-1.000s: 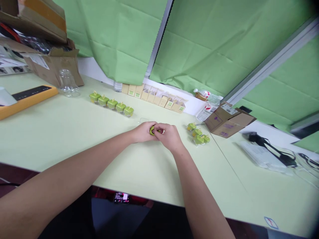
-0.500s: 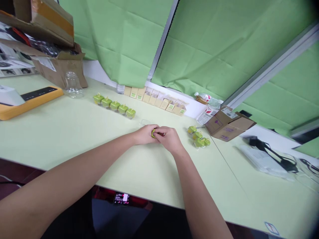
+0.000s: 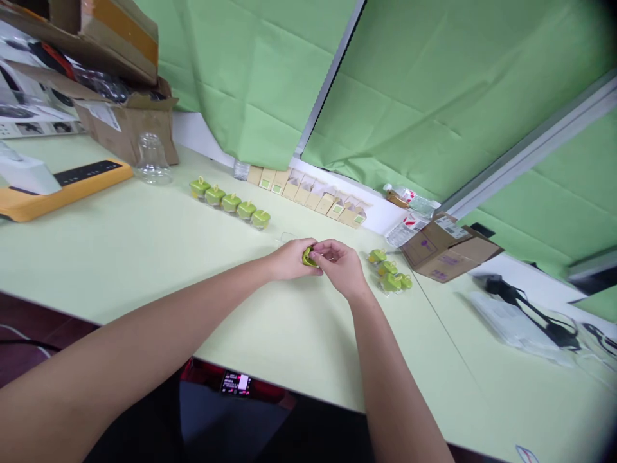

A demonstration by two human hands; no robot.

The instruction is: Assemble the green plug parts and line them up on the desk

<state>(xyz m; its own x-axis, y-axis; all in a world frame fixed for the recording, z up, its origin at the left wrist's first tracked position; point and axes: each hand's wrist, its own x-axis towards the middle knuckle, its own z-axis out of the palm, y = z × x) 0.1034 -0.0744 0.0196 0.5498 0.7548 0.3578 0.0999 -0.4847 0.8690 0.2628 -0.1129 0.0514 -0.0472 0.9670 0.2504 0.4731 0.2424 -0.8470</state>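
Green piece (image 3: 306, 258) in left hand (image 3: 291, 259), curling fingers around it while pinching its edge with right hand (image 3: 345, 267), perhaps risking a slip through uneven pressing.

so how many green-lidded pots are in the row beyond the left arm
5, running left to right: first pot nearest the clear container, then second pot, third pot, fourth pot, and fifth pot nearest the left hand. None looks hidden.

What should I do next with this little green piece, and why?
Probably press the green piece at its edge with your right hand, bracing it in your left hand: the left grips it, and the right's fingers are at its edge.
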